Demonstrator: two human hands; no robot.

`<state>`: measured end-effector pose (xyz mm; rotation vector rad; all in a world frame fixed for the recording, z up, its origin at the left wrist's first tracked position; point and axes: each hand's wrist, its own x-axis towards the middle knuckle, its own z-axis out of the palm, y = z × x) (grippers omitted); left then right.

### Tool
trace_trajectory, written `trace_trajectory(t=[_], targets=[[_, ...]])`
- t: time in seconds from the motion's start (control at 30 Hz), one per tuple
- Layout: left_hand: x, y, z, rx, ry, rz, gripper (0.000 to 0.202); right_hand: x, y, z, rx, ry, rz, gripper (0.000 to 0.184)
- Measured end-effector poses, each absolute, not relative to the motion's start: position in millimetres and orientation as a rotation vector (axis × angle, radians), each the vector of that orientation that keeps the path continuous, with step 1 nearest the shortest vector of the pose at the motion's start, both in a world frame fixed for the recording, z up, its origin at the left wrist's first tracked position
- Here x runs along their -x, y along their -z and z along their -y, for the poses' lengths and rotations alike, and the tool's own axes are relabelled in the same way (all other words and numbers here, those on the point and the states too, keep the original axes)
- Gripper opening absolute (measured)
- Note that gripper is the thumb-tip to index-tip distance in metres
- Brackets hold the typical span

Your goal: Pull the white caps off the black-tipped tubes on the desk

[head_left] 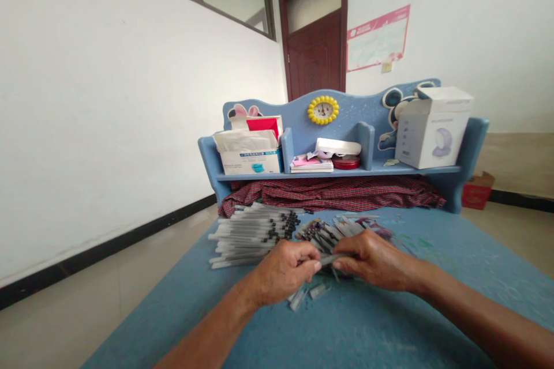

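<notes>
Between my two hands a slim, greyish pen lies nearly level above the blue table. My left hand pinches one end of it with thumb and fingers. The other end is gripped by my right hand. Left of centre is a stack of whitish pens, their black ends pointing right. Just behind my hands sits a loose heap of dark and clear pen parts, partly covered by my right hand. A few short clear pieces, seemingly pen caps, lie on the table in front.
A blue shelf stands along the table's back, holding a face mask box, papers, a red round tin and a white carton. Bunched checked cloth lies beneath it. The blue table extends toward me.
</notes>
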<state>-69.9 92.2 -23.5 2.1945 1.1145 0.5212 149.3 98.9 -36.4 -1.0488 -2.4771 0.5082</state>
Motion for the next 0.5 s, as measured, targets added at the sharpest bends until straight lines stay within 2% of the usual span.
trace_trajectory(t=[0.5], targets=[[78,-3,-90,-2.490,-0.477,-1.133,0.025,-169,2,-101,1.095,-0.421,2.403,0.027]])
